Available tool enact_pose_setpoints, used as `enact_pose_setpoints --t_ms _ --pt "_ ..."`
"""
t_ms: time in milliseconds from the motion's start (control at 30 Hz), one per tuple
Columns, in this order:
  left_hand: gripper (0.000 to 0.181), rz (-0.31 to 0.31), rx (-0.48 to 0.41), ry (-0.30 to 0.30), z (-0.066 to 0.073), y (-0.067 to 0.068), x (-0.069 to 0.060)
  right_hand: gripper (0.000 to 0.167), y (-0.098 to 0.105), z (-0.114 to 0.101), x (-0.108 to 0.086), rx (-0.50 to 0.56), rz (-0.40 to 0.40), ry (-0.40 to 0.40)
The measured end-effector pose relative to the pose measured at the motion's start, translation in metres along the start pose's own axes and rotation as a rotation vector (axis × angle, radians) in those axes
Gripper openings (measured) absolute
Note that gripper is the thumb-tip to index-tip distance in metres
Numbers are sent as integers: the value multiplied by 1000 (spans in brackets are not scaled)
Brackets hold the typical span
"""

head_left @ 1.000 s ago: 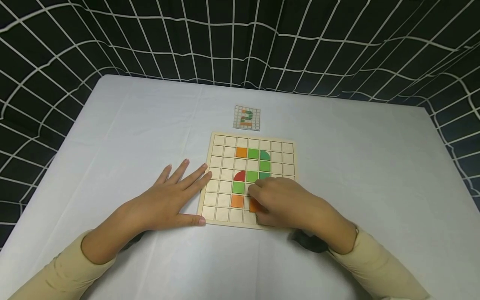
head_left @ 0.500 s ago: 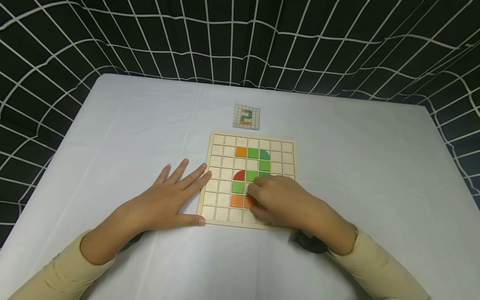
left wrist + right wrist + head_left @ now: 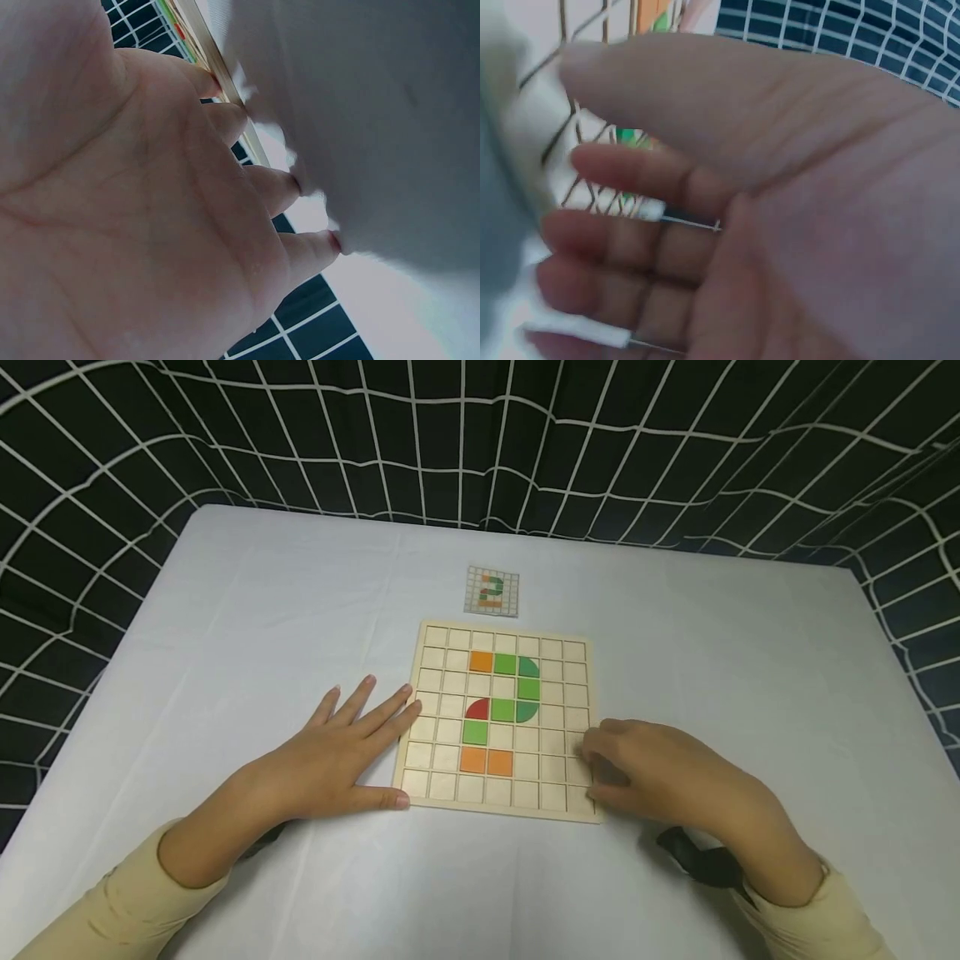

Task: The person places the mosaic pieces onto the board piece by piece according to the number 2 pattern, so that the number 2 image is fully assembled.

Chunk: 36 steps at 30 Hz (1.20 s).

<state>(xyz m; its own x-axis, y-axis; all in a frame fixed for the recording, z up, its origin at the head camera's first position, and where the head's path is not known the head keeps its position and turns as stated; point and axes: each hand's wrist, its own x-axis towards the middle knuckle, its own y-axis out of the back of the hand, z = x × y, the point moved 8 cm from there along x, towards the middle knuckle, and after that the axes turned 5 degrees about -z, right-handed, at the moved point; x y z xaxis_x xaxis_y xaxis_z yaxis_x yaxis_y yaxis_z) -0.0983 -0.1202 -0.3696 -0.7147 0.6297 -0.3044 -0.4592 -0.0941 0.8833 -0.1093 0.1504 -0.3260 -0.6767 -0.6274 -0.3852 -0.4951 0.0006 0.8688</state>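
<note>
A square wooden grid board (image 3: 465, 789) lies on the table, with colored tiles set in some of its cells. Among them are a red quarter-round tile (image 3: 477, 709), a green tile (image 3: 475, 732) and two orange tiles side by side, the right one being an orange tile (image 3: 499, 763). My left hand (image 3: 333, 764) rests with spread fingers, its index finger and thumb touching the board's left edge. Over the board's right edge is my right hand (image 3: 663, 772), fingers loosely bent. In the right wrist view nothing shows between its thumb and fingers (image 3: 630, 169).
Behind the board lies a small pattern card (image 3: 491, 591) printed with a colored figure on a grid. A white cloth covers the table (image 3: 720, 652). Dark fabric with white grid lines (image 3: 450, 443) surrounds its far side and flanks.
The right orange tile slid left into the cell beside the other orange one. My right hand let it go and moved right to the board's edge. The left hand stayed put.
</note>
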Motion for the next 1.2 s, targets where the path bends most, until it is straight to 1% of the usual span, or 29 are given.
enact_pose_setpoints --t_ms 67,133,200,333,600,733,933,1067,1200 --pt "102 -6 3 8 -1 0 0 32 -2 12 -7 -20 -23 -81" --pt "101 -8 3 9 -2 -1 0 40 -5 21 -12 -29 -43 -125" --pt "101 -9 1 8 -2 0 0 40 -8 26 -16 -38 -50 -142" --pt "101 -8 -1 6 -2 -1 0 38 -13 32 -21 -42 -58 -152" --pt "100 19 0 -20 0 2 -1 37 -16 37 -27 -17 -29 -136" --pt "100 14 0 -12 0 3 0 37 -15 35 -27 -17 0 -111" --pt "99 11 2 -14 1 3 -1 40 -12 28 -22 -23 27 -64" --pt "99 8 3 -12 2 3 -1 38 -9 21 -17 -30 57 -28" --pt "99 7 0 -12 2 3 -2 36 -8 13 -12 -25 63 -1"
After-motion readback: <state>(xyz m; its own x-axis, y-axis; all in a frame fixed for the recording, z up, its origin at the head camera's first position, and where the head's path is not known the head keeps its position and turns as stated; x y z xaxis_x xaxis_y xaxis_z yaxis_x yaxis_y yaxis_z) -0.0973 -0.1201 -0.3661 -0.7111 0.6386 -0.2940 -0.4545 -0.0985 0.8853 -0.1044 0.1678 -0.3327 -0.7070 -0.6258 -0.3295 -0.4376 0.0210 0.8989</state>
